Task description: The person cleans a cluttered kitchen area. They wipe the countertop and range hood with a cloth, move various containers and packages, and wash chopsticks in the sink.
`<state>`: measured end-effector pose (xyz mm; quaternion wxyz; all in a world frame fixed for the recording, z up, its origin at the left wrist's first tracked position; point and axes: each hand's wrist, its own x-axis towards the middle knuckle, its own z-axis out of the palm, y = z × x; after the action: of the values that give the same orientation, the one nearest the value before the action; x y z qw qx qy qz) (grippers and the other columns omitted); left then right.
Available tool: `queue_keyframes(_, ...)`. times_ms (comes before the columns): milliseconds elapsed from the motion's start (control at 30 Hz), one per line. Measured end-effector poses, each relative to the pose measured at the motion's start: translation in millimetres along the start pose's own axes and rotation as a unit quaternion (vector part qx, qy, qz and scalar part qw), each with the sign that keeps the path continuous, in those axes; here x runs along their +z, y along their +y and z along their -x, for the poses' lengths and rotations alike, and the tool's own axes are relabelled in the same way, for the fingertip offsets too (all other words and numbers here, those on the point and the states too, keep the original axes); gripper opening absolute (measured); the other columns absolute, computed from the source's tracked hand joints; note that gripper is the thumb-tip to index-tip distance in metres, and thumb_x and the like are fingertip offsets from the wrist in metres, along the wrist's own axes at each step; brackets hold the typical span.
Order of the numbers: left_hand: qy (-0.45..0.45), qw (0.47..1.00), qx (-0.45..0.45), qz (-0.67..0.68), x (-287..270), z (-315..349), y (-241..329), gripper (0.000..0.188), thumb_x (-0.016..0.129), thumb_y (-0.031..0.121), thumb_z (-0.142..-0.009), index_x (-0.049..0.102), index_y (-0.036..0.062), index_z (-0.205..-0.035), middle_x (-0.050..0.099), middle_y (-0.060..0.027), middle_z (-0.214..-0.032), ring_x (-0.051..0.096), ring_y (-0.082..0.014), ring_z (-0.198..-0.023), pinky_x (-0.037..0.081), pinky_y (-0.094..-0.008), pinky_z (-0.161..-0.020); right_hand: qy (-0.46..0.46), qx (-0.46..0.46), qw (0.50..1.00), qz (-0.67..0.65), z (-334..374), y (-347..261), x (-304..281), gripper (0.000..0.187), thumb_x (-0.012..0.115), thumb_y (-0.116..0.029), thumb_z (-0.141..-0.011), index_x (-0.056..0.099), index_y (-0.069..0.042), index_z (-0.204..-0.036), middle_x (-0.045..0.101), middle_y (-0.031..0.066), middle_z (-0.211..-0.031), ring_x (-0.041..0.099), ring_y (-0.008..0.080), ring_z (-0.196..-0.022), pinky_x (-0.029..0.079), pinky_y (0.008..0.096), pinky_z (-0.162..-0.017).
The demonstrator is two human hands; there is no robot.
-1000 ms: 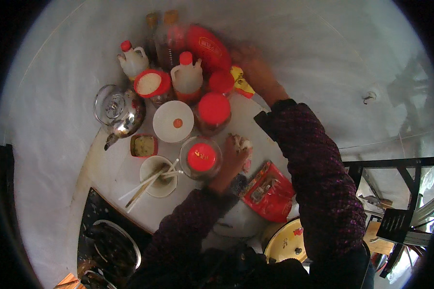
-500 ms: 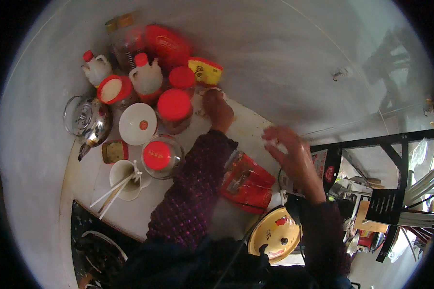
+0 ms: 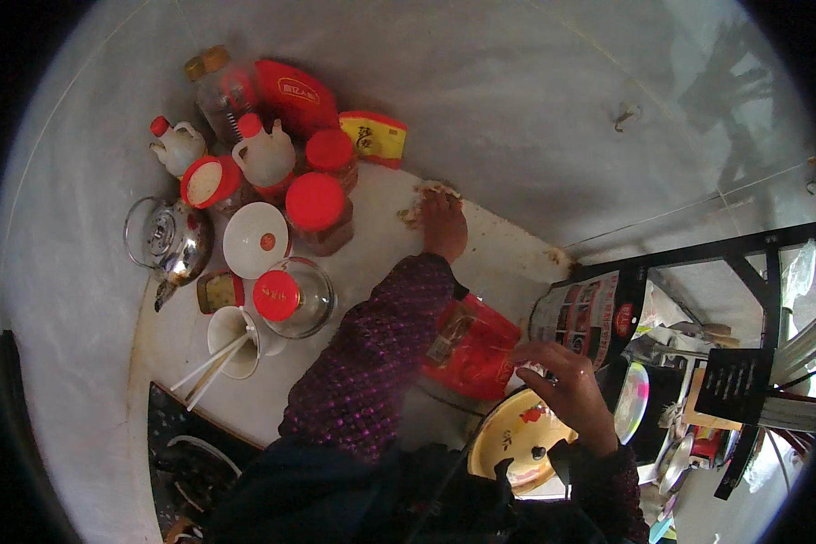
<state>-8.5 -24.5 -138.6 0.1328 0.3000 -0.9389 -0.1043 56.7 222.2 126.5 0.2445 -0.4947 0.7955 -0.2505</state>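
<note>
My left hand (image 3: 444, 228) presses down on the white counter (image 3: 494, 263) by the back wall. Its fingers are closed on a pale, brown-stained crumpled rag (image 3: 437, 189), mostly hidden under them. Brown crumbs lie around it. Over by the yellow pot lid (image 3: 508, 431), my right hand (image 3: 567, 385) hovers with bent fingers apart and nothing visible in them. Those fingertips are close to a red plastic packet (image 3: 476, 349) lying on the counter beside my left sleeve; whether they touch it I cannot tell.
Red-lidded jars (image 3: 315, 204), a white bowl (image 3: 257, 243), a steel kettle (image 3: 177, 240) and a cup with chopsticks (image 3: 236, 340) crowd the left side. A yellow-red packet (image 3: 374, 139) leans on the wall. The stove (image 3: 186, 453) is lower left, a black rack (image 3: 698, 258) right.
My left hand has slid right along the counter by the wall with the rag. My right hand has come down toward me, from above the counter to beside the pot lid.
</note>
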Motion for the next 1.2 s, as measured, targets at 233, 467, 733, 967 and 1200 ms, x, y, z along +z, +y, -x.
queue_keyframes(233,-0.035,0.975,0.176,0.13,12.5,13.4,38.5,0.037,0.051,0.011,-0.088,0.054,-0.0033,-0.122,0.049,-0.0214,-0.127,0.041,-0.0382,-0.123,0.028,-0.0478,-0.107,-0.019,0.028,0.999,0.004,-1.7,-12.2,2.7,0.018,0.067,0.0,-0.082,0.064,0.0,-0.1,0.066,0.0118,-0.102,0.066,0.0237,-0.092,0.053,0.0325,-0.079)
queue_keyframes(467,-0.179,0.871,0.138,0.436,-25.1,12.6,54.4,0.045,0.058,0.011,-0.084,0.049,0.0064,-0.127,0.059,-0.0173,-0.11,0.058,-0.0319,-0.103,0.047,-0.0447,-0.086,-0.011,0.025,0.999,0.025,16.8,-12.0,-3.9,0.018,0.066,-0.004,-0.083,0.063,-0.001,-0.101,0.066,0.0129,-0.097,0.066,0.0266,-0.085,0.052,0.0337,-0.075)
queue_keyframes(733,-0.163,0.819,-0.062,0.546,-30.7,2.0,-37.1,0.08,0.072,0.034,-0.076,0.032,0.0064,-0.139,0.05,-0.0182,-0.126,0.049,-0.0343,-0.11,0.041,-0.0489,-0.082,0.012,-0.026,0.999,0.034,25.9,-5.5,3.8,0.017,0.066,-0.005,-0.084,0.064,-0.004,-0.101,0.066,0.0117,-0.096,0.066,0.027,-0.084,0.053,0.0344,-0.074)
queue_keyframes(967,-0.02,0.988,0.063,0.138,-6.9,28.6,-57.2,0.074,0.065,0.036,-0.078,0.036,0.0083,-0.14,0.032,-0.0152,-0.145,0.021,-0.0407,-0.137,0.014,-0.0553,-0.111,-0.001,-0.026,0.999,0.045,33.2,-8.3,-3.4,0.022,0.065,-0.01,-0.084,0.063,-0.006,-0.105,0.065,0.0134,-0.1,0.063,0.0317,-0.091,0.052,0.0394,-0.077)
queue_keyframes(1200,-0.032,0.961,0.221,0.164,8.6,43.4,39.1,0.053,0.059,0.028,-0.083,0.046,0.0073,-0.13,0.034,-0.017,-0.143,0.027,-0.039,-0.134,0.023,-0.0531,-0.108,0.047,0.002,0.999,0.022,45.8,3.9,-10.1,0.02,0.065,-0.009,-0.084,0.064,-0.008,-0.103,0.065,0.0097,-0.102,0.063,0.0301,-0.092,0.052,0.0386,-0.08)
